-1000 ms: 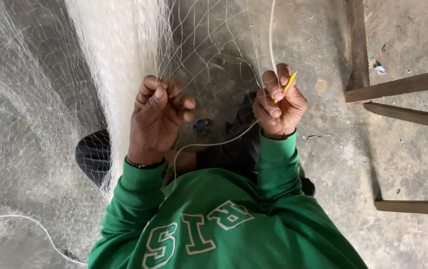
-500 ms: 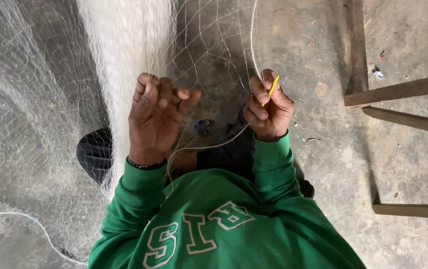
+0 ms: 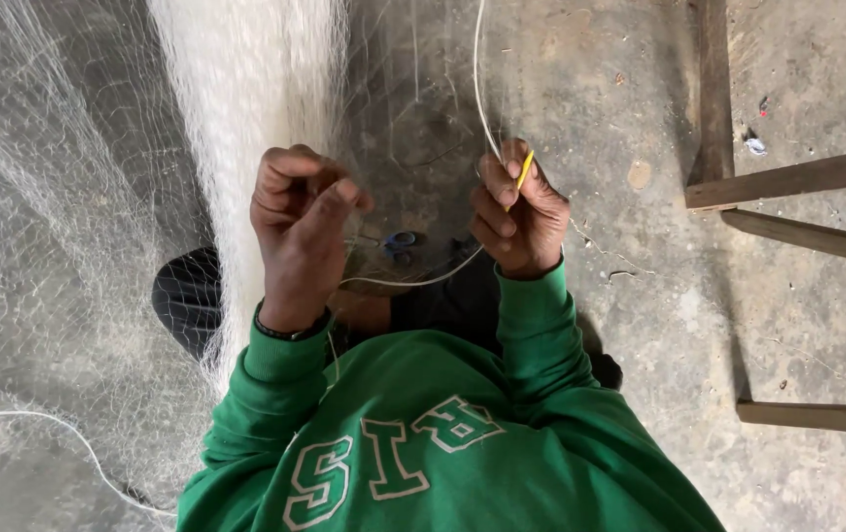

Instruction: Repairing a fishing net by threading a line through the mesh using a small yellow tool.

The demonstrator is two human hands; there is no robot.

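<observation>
Fishing net (image 3: 68, 197): fine white mesh, spread over the left part of the concrete floor (image 3: 620, 79) and reaching up past the top edge of the view; gathered into a dense white bundle (image 3: 245, 89) that hung down toward the left hand.

White cord, loose (image 3: 48, 426): lay on the floor near its lower left corner, under the mesh.

Left hand (image 3: 300, 232): raised in front of the chest, fingers curled inward, thumb and forefinger pressed together on strands of the net just beside the bundle's lower end. A dark band sat at the wrist, above a green sleeve (image 3: 265, 394).

White line (image 3: 479, 89): ran from the top edge down into the right hand, then looped out below it and across toward the left hand.

Right hand (image 3: 519, 219): closed into a loose fist around the white line, fingers folded tight. A slim yellow netting needle (image 3: 524, 169) was pinched between thumb and forefinger, its tip pointing up.

Small blue object (image 3: 401, 239): on the floor between the two hands, too small to tell its kind.

Wooden frame (image 3: 787, 179): bare timber bars along the floor's right edge, well apart from both hands.
</observation>
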